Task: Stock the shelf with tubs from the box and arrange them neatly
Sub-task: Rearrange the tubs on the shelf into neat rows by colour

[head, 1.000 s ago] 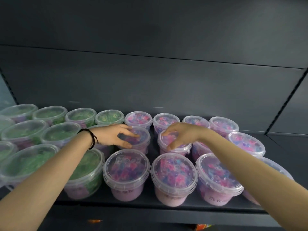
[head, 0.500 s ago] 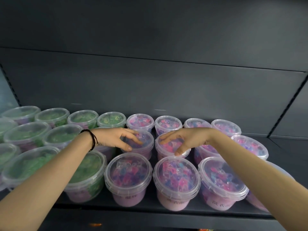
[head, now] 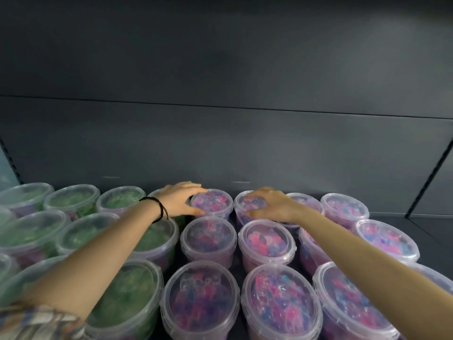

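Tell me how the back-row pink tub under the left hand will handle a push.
The pink tub, gripped by the left hand, looks rigid and full: it likely slides rather than tips. Its glossy lid may be slippery. The neighbouring tub under the right hand stands close, so they might bump.

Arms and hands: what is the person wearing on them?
A thin black cord bracelet circles the left wrist, just behind the left hand. A checked sleeve covers the upper left arm. The right hand and arm wear nothing visible.
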### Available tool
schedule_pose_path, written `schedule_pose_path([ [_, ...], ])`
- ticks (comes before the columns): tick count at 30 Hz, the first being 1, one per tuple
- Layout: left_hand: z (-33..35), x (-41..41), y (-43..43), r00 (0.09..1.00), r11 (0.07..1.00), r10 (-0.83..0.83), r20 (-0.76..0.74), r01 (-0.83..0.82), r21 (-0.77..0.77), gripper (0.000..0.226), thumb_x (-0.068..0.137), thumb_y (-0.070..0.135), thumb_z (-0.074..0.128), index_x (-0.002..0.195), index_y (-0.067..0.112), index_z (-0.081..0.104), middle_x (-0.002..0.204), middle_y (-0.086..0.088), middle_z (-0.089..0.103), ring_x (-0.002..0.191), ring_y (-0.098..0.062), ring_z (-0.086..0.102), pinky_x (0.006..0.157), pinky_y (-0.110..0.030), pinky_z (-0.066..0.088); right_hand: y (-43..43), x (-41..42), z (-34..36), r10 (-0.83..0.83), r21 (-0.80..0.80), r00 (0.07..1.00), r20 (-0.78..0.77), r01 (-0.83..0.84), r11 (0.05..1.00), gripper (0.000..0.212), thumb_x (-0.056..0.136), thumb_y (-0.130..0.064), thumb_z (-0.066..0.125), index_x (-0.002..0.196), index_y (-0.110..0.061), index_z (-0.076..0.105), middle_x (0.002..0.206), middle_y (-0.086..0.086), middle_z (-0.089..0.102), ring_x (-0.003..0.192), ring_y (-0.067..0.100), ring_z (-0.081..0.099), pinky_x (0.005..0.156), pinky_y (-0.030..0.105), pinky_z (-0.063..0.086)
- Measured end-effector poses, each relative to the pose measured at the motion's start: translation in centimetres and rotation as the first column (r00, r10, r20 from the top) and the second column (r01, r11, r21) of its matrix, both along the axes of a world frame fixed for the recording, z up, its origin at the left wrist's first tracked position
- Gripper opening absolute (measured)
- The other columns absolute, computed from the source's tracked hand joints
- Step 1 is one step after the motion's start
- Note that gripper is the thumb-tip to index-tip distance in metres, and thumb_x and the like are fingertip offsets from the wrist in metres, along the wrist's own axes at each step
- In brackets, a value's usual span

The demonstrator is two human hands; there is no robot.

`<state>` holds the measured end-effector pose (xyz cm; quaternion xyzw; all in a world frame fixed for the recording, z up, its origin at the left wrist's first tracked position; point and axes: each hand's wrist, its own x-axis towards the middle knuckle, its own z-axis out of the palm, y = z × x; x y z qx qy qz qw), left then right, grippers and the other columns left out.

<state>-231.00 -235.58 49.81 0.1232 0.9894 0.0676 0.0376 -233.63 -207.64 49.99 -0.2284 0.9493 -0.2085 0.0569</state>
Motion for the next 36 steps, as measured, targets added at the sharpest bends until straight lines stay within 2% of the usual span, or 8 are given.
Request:
schedule_pose_path([
  [6, -1.5, -1.6, -0.9, 0.998, 0.993, -0.051, 0.034, 0.047, 0.107, 0.119, 0.036, 0.104, 0.022, 0.137, 0.044, 0.043, 0.154, 0.011, 0.030, 0.146, -0.013, 0.016, 0.117, -0.038, 0.020, 0.6, -2.0, -1.0, -0.078, 0.130, 0.995, 0.066, 0.069, 0.989, 0.065, 0.081, -0.051, 0.069, 0.138, -0.024, 0.051, 0.143, 0.003, 0.046, 0.133, 0.021, 0.040, 0.110, 0.029, 0.031],
  [10, -1.6, -1.6, 0.0, 0.994, 0.998, 0.019, -0.109, -0.013, 0.061, 0.106, 0.040, 0.103, 0.023, 0.119, 0.042, 0.059, 0.125, 0.007, 0.055, 0.119, -0.015, 0.047, 0.096, -0.030, 0.037, 1.0, -2.5, -1.6, -0.091, 0.094, 0.994, 0.061, 0.085, 0.992, 0.067, 0.078, -0.053, 0.071, 0.136, -0.024, 0.054, 0.143, 0.003, 0.045, 0.136, 0.022, 0.034, 0.114, 0.036, 0.029],
  [13, -1.2, -1.4, 1.7, 0.981, 0.991, 0.110, -0.159, -0.120, -0.057, 0.075, 0.060, 0.089, 0.048, 0.115, 0.039, 0.058, 0.112, 0.002, 0.055, 0.112, -0.019, 0.051, 0.091, -0.032, 0.039, 1.1, -2.7, -1.7, -0.103, 0.079, 0.994, 0.049, 0.098, 0.992, 0.066, 0.075, -0.054, 0.073, 0.132, -0.026, 0.057, 0.139, 0.001, 0.049, 0.135, 0.021, 0.036, 0.113, 0.036, 0.030],
  [20, -0.7, -1.0, 4.2, 0.946, 0.921, 0.275, -0.173, -0.311, -0.236, 0.101, 0.054, 0.097, 0.038, 0.131, 0.034, 0.052, 0.131, -0.007, 0.051, 0.123, -0.027, 0.044, 0.098, -0.039, 0.035, 0.6, -2.7, -1.3, -0.139, 0.089, 0.990, 0.038, 0.136, 0.987, 0.088, 0.045, -0.079, 0.062, 0.122, -0.035, 0.062, 0.123, 0.000, 0.051, 0.127, 0.023, 0.038, 0.106, 0.039, 0.037],
  [26, -0.9, -0.5, 6.5, 0.913, 0.865, 0.291, -0.286, -0.379, -0.329, 0.105, 0.059, 0.098, 0.022, 0.113, 0.018, 0.065, 0.121, -0.008, 0.060, 0.113, -0.026, 0.050, 0.093, -0.042, 0.031, 0.1, -2.0, -1.6, -0.188, 0.142, 0.981, -0.040, 0.192, 0.971, 0.067, 0.071, -0.067, 0.067, 0.128, -0.033, 0.056, 0.126, 0.000, 0.048, 0.128, 0.023, 0.032, 0.102, 0.038, 0.039],
  [28, -0.5, -0.6, 6.1, 0.925, 0.892, 0.300, -0.232, -0.358, -0.276, 0.100, 0.065, 0.095, 0.021, 0.111, 0.018, 0.066, 0.121, -0.008, 0.060, 0.115, -0.026, 0.050, 0.095, -0.042, 0.032, -0.2, -1.7, -1.5, -0.186, 0.155, 0.982, -0.041, 0.190, 0.969, 0.067, 0.074, -0.065, 0.065, 0.131, -0.032, 0.054, 0.130, 0.000, 0.046, 0.130, 0.024, 0.030, 0.102, 0.039, 0.038],
  [31, 0.0, -1.5, 3.5, 0.951, 0.952, 0.304, -0.050, -0.301, 0.055, 0.075, 0.075, 0.085, 0.035, 0.105, 0.023, 0.065, 0.128, -0.007, 0.053, 0.126, -0.029, 0.042, 0.101, -0.041, 0.033, 0.3, -1.8, -1.0, -0.145, 0.154, 0.989, 0.013, 0.141, 0.978, 0.065, 0.077, -0.057, 0.068, 0.135, -0.031, 0.052, 0.136, 0.002, 0.043, 0.135, 0.026, 0.027, 0.107, 0.037, 0.032],
  [36, 0.5, -2.0, 0.3, 0.982, 0.950, 0.120, 0.149, -0.157, 0.271, 0.066, 0.085, 0.060, 0.056, 0.140, 0.025, 0.044, 0.141, 0.000, 0.047, 0.126, -0.020, 0.045, 0.098, -0.026, 0.036, 1.3, -2.3, -0.9, -0.095, 0.023, 0.988, 0.118, 0.093, 0.995, 0.061, 0.076, -0.040, 0.076, 0.132, -0.028, 0.057, 0.141, 0.000, 0.042, 0.130, 0.017, 0.041, 0.108, 0.030, 0.035],
])
